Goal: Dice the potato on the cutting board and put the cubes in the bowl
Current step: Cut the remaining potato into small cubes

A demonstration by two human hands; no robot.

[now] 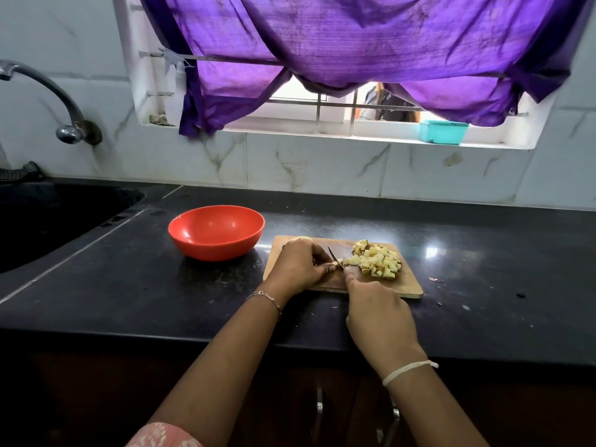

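Note:
A wooden cutting board (409, 283) lies on the black counter. A heap of pale potato cubes (375, 259) sits on its right half. My left hand (298, 267) pinches a small potato piece (338, 262) against the board. My right hand (377, 312) grips a knife (333, 254), its handle hidden in my fist and its blade down on that piece. A pale potato chunk (301, 239) peeks out behind my left hand at the board's far left corner. The red bowl (216, 232) stands empty left of the board.
A dark sink (48, 217) with a tap (48, 91) is at the left. Behind runs a tiled wall and a window ledge holding a teal box (443, 132) under a purple curtain (354, 43). Small scraps (433, 279) lie right of the board.

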